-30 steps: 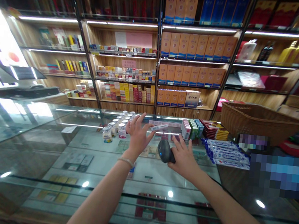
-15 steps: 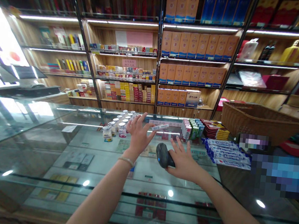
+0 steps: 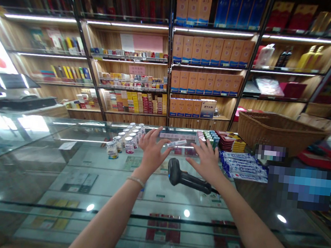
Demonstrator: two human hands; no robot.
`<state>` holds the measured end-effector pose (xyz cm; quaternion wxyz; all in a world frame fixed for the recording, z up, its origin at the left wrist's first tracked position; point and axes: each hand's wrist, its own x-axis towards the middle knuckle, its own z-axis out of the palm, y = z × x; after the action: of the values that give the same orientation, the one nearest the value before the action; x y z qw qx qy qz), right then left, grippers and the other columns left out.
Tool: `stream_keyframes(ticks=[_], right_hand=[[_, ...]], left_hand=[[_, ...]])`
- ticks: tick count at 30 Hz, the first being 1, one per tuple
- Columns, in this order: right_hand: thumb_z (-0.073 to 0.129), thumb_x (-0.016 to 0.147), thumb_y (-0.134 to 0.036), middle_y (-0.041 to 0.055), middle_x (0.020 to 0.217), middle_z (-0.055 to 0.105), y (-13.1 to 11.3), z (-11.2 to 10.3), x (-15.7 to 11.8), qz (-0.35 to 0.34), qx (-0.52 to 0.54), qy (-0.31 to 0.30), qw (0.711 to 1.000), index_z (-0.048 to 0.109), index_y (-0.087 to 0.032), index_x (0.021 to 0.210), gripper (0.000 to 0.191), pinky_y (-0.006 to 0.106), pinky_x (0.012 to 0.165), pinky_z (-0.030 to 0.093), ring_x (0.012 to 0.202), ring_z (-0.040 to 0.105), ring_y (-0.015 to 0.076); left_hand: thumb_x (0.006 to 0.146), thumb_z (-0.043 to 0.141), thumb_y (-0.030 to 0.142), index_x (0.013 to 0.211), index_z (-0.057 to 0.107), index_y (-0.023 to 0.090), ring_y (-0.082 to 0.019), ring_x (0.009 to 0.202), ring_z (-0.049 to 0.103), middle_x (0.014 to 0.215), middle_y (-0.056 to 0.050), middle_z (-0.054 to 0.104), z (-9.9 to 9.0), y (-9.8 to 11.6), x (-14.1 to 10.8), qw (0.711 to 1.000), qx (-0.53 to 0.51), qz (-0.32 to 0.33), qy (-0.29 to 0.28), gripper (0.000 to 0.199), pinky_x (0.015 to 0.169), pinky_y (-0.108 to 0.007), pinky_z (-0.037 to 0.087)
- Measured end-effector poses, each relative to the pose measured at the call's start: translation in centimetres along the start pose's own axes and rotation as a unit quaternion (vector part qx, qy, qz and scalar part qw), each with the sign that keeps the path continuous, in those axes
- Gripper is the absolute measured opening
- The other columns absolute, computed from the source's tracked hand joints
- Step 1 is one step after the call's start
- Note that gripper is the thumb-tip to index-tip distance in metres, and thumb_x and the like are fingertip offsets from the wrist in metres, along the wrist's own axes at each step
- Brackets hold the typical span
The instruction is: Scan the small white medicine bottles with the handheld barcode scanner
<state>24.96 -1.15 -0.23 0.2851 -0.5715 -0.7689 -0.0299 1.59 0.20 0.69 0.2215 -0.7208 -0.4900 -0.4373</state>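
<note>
My left hand (image 3: 151,151), with a band at the wrist, is raised over the glass counter (image 3: 111,191). At its thumb and index finger is the end of a small white stick-shaped pack (image 3: 177,143) with dark print, which it appears to pinch; the other fingers are spread. My right hand (image 3: 206,160) hovers with fingers apart and nothing in them. Just below it a black handheld barcode scanner (image 3: 189,179) lies on the glass, its head toward the left and a small blue light showing.
Several small capped bottles (image 3: 112,149) stand beyond my left hand. Coloured small packs (image 3: 202,137), red and yellow packets (image 3: 230,142) and blue-white sachets (image 3: 245,166) sit to the right, near a wicker basket (image 3: 283,130). Shelves of boxes (image 3: 211,50) line the back wall.
My right hand has let go of the scanner and moved slightly up and away from it. The small pack has stayed at my left hand's fingers. The view has shifted slightly to the right.
</note>
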Motion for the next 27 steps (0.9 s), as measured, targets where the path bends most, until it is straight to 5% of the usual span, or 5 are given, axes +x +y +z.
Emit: stream_keyframes(ticks=[6,14,27], right_hand=[[0.058,0.094,-0.046,0.0077,0.161,0.042,1.1,0.6,1.1,0.009,0.019,0.055,0.998,0.059,-0.032,0.139,0.047,0.063,0.117,0.023,0.152,0.027,0.0341],[0.063,0.091,-0.042,0.0069,0.156,0.049,-0.4,-0.6,4.0,-0.007,0.084,0.035,0.996,0.073,-0.029,0.117,0.03,0.054,0.117,0.028,0.149,0.031,0.0304],[0.061,0.093,-0.05,0.0054,0.148,0.057,-1.8,0.5,5.2,-0.01,0.157,0.096,0.983,0.076,-0.028,0.104,0.029,0.056,0.119,0.025,0.146,0.034,0.0304]], left_hand=[[0.088,0.071,0.04,0.1,0.075,0.03,-0.035,0.142,0.037,0.152,-0.007,0.049,0.1,0.4,-0.1,1.0,0.0,0.009,-0.003,0.016,0.119,-0.061,0.023],[0.088,0.07,0.04,0.1,0.077,0.03,-0.034,0.142,0.037,0.151,-0.007,0.051,0.2,0.5,-0.3,1.0,-0.009,0.004,0.001,0.017,0.119,-0.06,0.023],[0.088,0.071,0.043,0.094,0.078,0.03,-0.032,0.142,0.038,0.154,-0.005,0.051,0.6,0.2,-0.6,0.999,-0.017,0.007,-0.036,0.016,0.119,-0.06,0.021]])
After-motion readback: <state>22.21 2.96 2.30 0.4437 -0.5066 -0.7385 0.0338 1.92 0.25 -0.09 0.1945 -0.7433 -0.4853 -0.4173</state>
